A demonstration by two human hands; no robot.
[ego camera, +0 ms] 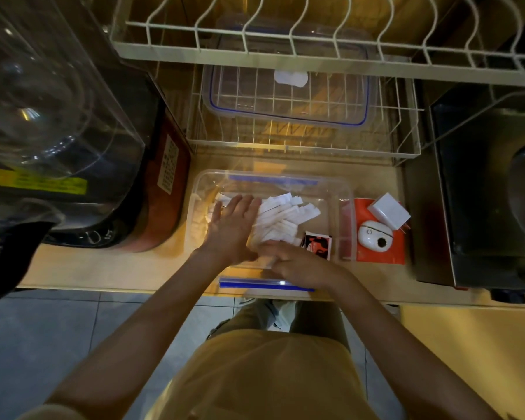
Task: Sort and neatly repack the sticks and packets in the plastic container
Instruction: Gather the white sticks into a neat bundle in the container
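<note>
Hands (234, 228) in container (344, 213) on countertop (103, 268).

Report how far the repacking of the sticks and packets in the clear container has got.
Done: the lid is off, resting in the wire rack, and the container stands open on the counter.

In hand: the left hand lies flat on the white sticks; the right hand is at their near ends, its grip blurred.

Left: the sticks lie fanned and slanted, and the red and black packet lies apart.
</note>
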